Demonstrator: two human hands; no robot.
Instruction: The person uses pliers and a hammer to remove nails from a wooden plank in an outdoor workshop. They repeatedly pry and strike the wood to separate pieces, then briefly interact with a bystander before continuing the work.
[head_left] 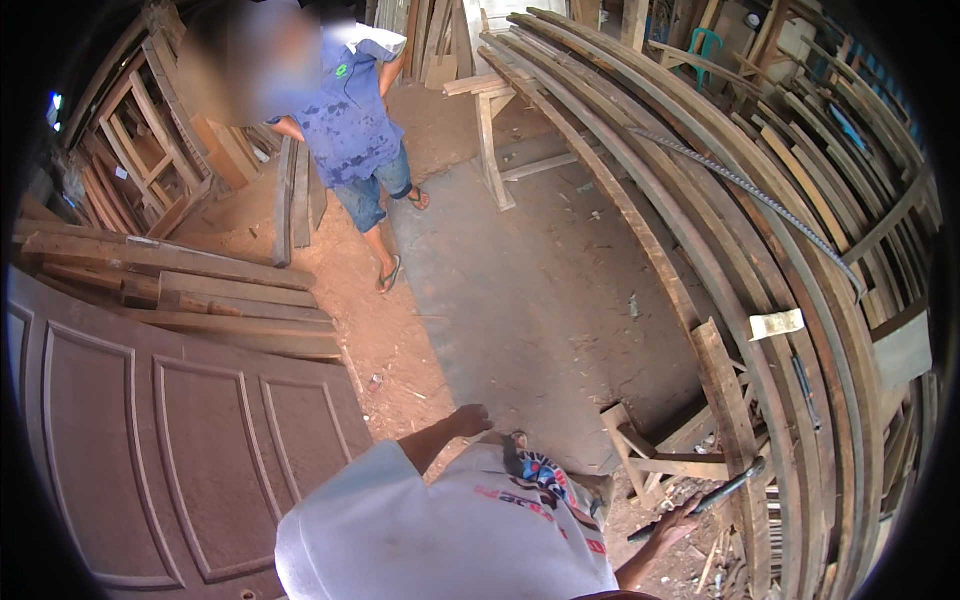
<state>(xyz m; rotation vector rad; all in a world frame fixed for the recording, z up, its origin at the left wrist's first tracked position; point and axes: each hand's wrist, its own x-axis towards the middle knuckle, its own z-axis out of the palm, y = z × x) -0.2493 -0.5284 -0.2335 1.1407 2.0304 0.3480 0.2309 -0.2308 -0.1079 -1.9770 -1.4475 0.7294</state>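
The person's right hand (672,524) reaches low on the right, and its fingers grasp one end of a long dark tool (700,500), perhaps a flat file; the tool points up toward the stacked wooden planks (740,250). The left hand (470,418) hangs free over the concrete floor (540,290) with fingers loosely curled, holding nothing. A panelled wooden door (180,440) lies on the left. Another person in a blue shirt (350,110) stands further away.
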